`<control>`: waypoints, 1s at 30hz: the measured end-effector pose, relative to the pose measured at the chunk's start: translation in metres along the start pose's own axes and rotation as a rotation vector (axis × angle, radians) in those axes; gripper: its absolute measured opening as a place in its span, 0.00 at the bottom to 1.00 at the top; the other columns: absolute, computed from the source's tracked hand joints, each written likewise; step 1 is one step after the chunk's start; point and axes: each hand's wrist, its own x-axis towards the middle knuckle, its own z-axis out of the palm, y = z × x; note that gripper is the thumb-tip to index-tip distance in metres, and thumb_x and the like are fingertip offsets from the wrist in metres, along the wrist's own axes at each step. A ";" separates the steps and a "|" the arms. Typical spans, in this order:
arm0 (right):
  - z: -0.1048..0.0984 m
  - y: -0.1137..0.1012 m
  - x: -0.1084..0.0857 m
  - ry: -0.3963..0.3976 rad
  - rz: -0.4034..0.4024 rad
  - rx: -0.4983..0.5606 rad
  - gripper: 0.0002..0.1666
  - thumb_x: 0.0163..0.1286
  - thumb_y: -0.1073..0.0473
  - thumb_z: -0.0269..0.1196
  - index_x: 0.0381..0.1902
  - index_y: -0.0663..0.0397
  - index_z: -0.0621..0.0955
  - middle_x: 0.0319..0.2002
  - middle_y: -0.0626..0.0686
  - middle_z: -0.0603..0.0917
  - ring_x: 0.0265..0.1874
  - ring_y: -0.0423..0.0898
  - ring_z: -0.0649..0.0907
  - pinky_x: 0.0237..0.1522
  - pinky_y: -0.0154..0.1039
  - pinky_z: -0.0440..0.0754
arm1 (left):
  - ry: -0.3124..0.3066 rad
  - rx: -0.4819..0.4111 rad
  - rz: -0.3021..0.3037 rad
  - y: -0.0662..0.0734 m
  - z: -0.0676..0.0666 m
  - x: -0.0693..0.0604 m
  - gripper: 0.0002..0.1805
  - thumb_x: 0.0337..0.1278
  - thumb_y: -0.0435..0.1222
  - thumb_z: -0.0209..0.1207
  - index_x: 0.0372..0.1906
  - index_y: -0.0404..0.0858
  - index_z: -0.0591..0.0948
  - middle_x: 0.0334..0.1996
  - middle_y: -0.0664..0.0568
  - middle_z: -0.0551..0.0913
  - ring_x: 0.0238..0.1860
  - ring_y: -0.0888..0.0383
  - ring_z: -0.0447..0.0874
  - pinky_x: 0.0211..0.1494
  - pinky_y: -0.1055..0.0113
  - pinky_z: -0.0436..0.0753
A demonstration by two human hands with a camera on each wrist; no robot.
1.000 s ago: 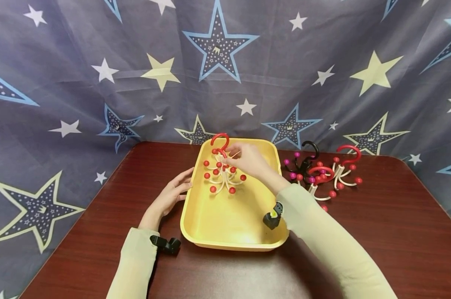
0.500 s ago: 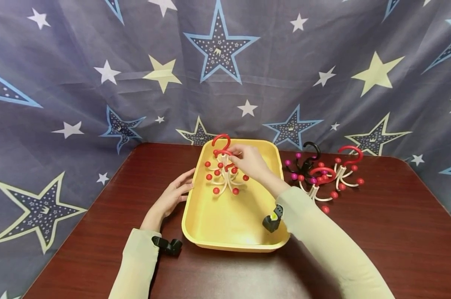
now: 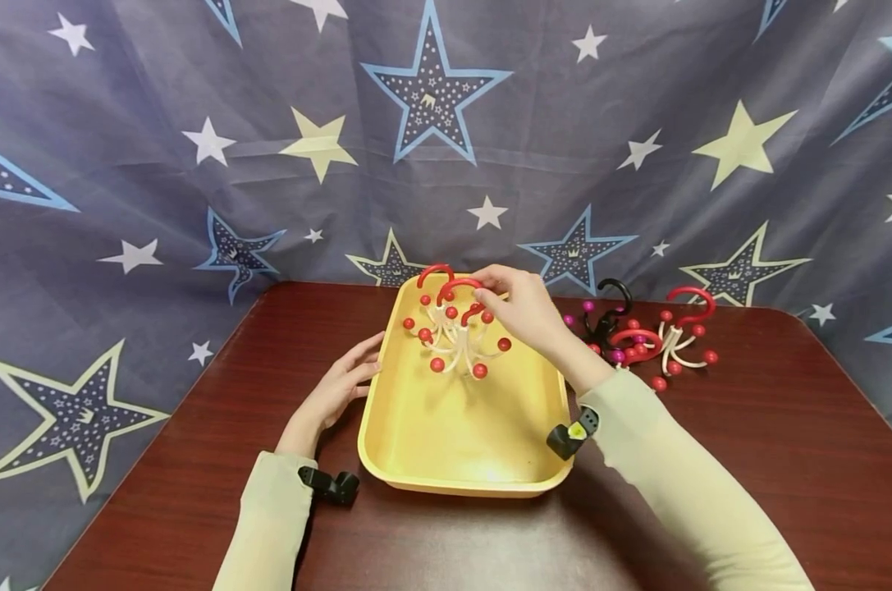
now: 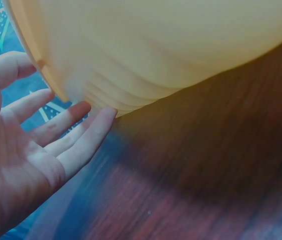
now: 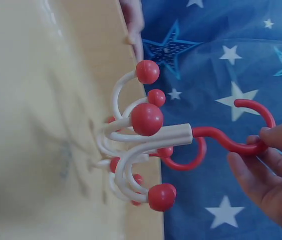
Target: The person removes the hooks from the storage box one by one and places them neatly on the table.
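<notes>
My right hand [image 3: 523,312] pinches the red hook of a white hanger with red balls [image 3: 462,349], held over the yellow tray [image 3: 464,484]. The right wrist view shows the thumb and fingers of that hand [image 5: 275,172] on the red hook [image 5: 245,148]. Just behind it in the tray is a second hanger with a red hook [image 3: 435,269], partly hidden. My left hand [image 3: 335,390] touches the tray's left side; in the left wrist view its fingers are spread and gently bent, fingertips at the tray wall [image 4: 155,55].
Right of the tray on the brown table [image 3: 748,460] lie a black hanger with purple balls [image 3: 603,330] and white hangers with red hooks [image 3: 700,316], close together. A star-patterned cloth [image 3: 268,107] hangs behind the table.
My right hand has moved to the right with the hanger, which now hangs further right and a little higher, clear of more of the rear hanger. The left hand has stayed at the tray.
</notes>
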 end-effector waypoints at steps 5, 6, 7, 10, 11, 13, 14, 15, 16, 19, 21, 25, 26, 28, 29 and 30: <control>-0.024 -0.005 -0.005 0.073 -0.036 -0.006 0.11 0.70 0.64 0.63 0.48 0.60 0.85 0.39 0.56 0.88 0.37 0.51 0.87 0.37 0.41 0.80 | 0.002 0.006 -0.007 0.000 -0.002 0.001 0.34 0.73 0.33 0.48 0.79 0.39 0.53 0.69 0.31 0.63 0.61 0.45 0.74 0.52 0.59 0.81; -0.029 -0.006 -0.006 0.088 -0.037 -0.011 0.11 0.70 0.64 0.63 0.48 0.60 0.85 0.39 0.56 0.88 0.36 0.50 0.87 0.35 0.38 0.79 | 0.003 0.006 -0.007 0.000 -0.002 0.001 0.34 0.73 0.33 0.48 0.79 0.39 0.53 0.69 0.31 0.63 0.60 0.46 0.74 0.52 0.59 0.81; -0.034 -0.006 -0.007 0.102 -0.036 -0.010 0.11 0.70 0.64 0.63 0.48 0.60 0.85 0.39 0.56 0.88 0.35 0.50 0.87 0.34 0.36 0.78 | 0.002 0.005 -0.008 0.000 -0.002 0.001 0.34 0.73 0.33 0.48 0.79 0.40 0.53 0.69 0.31 0.63 0.60 0.46 0.75 0.52 0.59 0.81; -0.051 -0.008 -0.013 0.145 -0.040 -0.024 0.11 0.70 0.63 0.63 0.48 0.59 0.85 0.38 0.55 0.89 0.31 0.48 0.87 0.28 0.31 0.74 | -0.004 0.004 -0.006 -0.001 -0.001 0.002 0.34 0.73 0.34 0.49 0.79 0.40 0.53 0.69 0.31 0.63 0.59 0.48 0.76 0.52 0.60 0.81; -0.057 -0.008 -0.015 0.161 -0.041 -0.032 0.11 0.70 0.63 0.63 0.48 0.58 0.85 0.37 0.55 0.88 0.30 0.47 0.86 0.28 0.30 0.74 | -0.006 0.003 -0.006 -0.001 -0.001 0.003 0.34 0.73 0.35 0.49 0.79 0.40 0.53 0.69 0.31 0.63 0.59 0.49 0.76 0.52 0.60 0.81; -0.068 -0.007 -0.021 0.195 -0.046 -0.060 0.10 0.71 0.62 0.63 0.48 0.57 0.86 0.36 0.54 0.88 0.27 0.43 0.85 0.25 0.29 0.72 | -0.005 -0.001 -0.007 -0.001 0.000 0.003 0.35 0.73 0.35 0.49 0.79 0.40 0.53 0.69 0.31 0.64 0.58 0.49 0.76 0.52 0.60 0.81; -0.074 -0.007 -0.024 0.214 -0.049 -0.074 0.11 0.71 0.61 0.63 0.48 0.57 0.86 0.35 0.54 0.88 0.26 0.40 0.84 0.24 0.29 0.71 | -0.004 -0.001 -0.008 -0.001 0.000 0.003 0.35 0.73 0.35 0.49 0.79 0.40 0.53 0.69 0.31 0.64 0.58 0.49 0.76 0.52 0.60 0.81; -0.080 -0.006 -0.028 0.234 -0.051 -0.089 0.11 0.71 0.61 0.62 0.47 0.57 0.86 0.34 0.54 0.88 0.25 0.38 0.82 0.23 0.28 0.70 | -0.002 -0.003 -0.009 -0.001 0.000 0.003 0.34 0.73 0.35 0.49 0.79 0.40 0.53 0.69 0.31 0.64 0.58 0.48 0.76 0.51 0.60 0.81; -0.085 -0.006 -0.031 0.252 -0.051 -0.096 0.11 0.72 0.61 0.62 0.47 0.57 0.86 0.34 0.54 0.88 0.25 0.35 0.81 0.23 0.27 0.70 | 0.001 -0.003 -0.010 -0.002 0.000 0.003 0.34 0.73 0.35 0.49 0.79 0.40 0.54 0.69 0.31 0.64 0.59 0.47 0.76 0.51 0.60 0.81; -0.101 -0.005 -0.042 0.303 -0.046 -0.093 0.11 0.71 0.63 0.62 0.48 0.59 0.86 0.33 0.56 0.88 0.25 0.30 0.81 0.26 0.24 0.72 | -0.002 0.003 -0.005 -0.002 0.000 0.002 0.35 0.73 0.35 0.50 0.79 0.40 0.53 0.69 0.31 0.63 0.60 0.46 0.74 0.52 0.60 0.81; -0.109 -0.003 -0.049 0.329 -0.040 -0.083 0.11 0.71 0.64 0.62 0.48 0.60 0.86 0.32 0.55 0.87 0.27 0.28 0.81 0.30 0.22 0.74 | -0.002 0.005 -0.004 -0.002 0.000 0.002 0.35 0.73 0.35 0.49 0.79 0.40 0.53 0.69 0.31 0.63 0.61 0.45 0.74 0.52 0.59 0.81; -0.122 0.001 -0.062 0.366 -0.023 -0.071 0.11 0.69 0.66 0.63 0.48 0.63 0.86 0.29 0.39 0.85 0.28 0.27 0.81 0.33 0.20 0.74 | 0.004 0.004 -0.001 -0.002 -0.001 0.001 0.35 0.73 0.35 0.49 0.79 0.40 0.53 0.69 0.31 0.64 0.61 0.45 0.74 0.52 0.59 0.81; -0.125 0.002 -0.065 0.376 -0.020 -0.075 0.12 0.69 0.67 0.64 0.48 0.64 0.86 0.29 0.34 0.83 0.27 0.27 0.81 0.32 0.19 0.74 | 0.005 0.001 -0.001 -0.002 -0.001 0.001 0.34 0.73 0.35 0.49 0.79 0.40 0.53 0.69 0.31 0.64 0.61 0.45 0.74 0.52 0.59 0.81; -0.130 0.004 -0.073 0.395 -0.013 -0.085 0.12 0.68 0.68 0.64 0.48 0.64 0.85 0.29 0.28 0.81 0.27 0.26 0.81 0.32 0.19 0.74 | 0.004 -0.002 0.001 -0.003 -0.001 0.001 0.34 0.73 0.35 0.49 0.79 0.40 0.53 0.69 0.31 0.64 0.61 0.45 0.74 0.52 0.60 0.81; -0.133 0.004 -0.077 0.402 -0.008 -0.095 0.12 0.68 0.68 0.64 0.48 0.64 0.85 0.28 0.26 0.80 0.26 0.26 0.80 0.30 0.19 0.73 | 0.003 -0.003 0.000 -0.003 -0.001 0.001 0.34 0.73 0.35 0.49 0.79 0.40 0.53 0.69 0.31 0.64 0.61 0.45 0.73 0.52 0.60 0.81; -0.136 0.005 -0.081 0.409 -0.003 -0.105 0.12 0.68 0.68 0.63 0.48 0.64 0.85 0.28 0.26 0.80 0.26 0.25 0.80 0.30 0.18 0.73 | 0.002 -0.005 -0.001 -0.002 -0.001 0.001 0.34 0.73 0.35 0.49 0.79 0.40 0.53 0.70 0.31 0.63 0.62 0.44 0.73 0.53 0.59 0.81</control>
